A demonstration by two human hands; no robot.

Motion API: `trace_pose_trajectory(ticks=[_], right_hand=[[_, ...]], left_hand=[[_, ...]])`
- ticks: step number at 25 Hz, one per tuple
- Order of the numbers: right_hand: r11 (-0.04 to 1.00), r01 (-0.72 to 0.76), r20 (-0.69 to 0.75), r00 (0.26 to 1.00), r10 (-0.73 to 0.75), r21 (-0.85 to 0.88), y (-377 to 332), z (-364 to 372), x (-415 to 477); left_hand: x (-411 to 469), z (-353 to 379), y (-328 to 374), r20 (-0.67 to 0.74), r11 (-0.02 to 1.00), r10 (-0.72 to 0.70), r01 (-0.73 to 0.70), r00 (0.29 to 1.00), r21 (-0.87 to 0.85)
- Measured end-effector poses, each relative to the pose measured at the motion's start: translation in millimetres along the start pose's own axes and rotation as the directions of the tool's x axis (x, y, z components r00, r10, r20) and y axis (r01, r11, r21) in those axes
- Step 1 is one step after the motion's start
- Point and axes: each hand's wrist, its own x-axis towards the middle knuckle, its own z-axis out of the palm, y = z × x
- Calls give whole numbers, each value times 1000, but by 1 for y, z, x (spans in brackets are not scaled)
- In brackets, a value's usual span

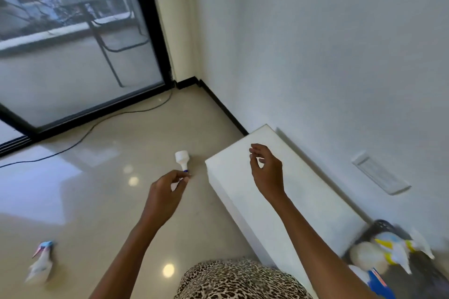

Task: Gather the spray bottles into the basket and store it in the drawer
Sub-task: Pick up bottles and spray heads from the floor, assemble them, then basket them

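white bottle | white cabinet | leopard-print garment

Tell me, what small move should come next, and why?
Probably carry the small white bottle with the blue collar, which the left hand pinches, over to the dark basket at the right, where other spray bottles already lie. The right hand holds nothing.

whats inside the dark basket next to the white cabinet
The basket holds several spray bottles, white with yellow triggers. Motion blur makes the exact count unclear, and the bottles cover the basket's bottom, so anything beneath them cannot be seen.
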Motion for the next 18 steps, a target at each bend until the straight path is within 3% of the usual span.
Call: trace_pose_trajectory(ticks=[8,14,18], right_hand=[[995,70,265,963,-49,-70,-26,118,66],[985,-4,422,903,77,-172,-8,226,152],[934,7,563,800,210,-358,14,288,201]], left_hand=[[70,-49,-63,-69,990,-139,136,988,-36],[199,-67,-123,-26,965,-258,258,966,38],[280,-59,-169,65,927,-352,338,934,161]])
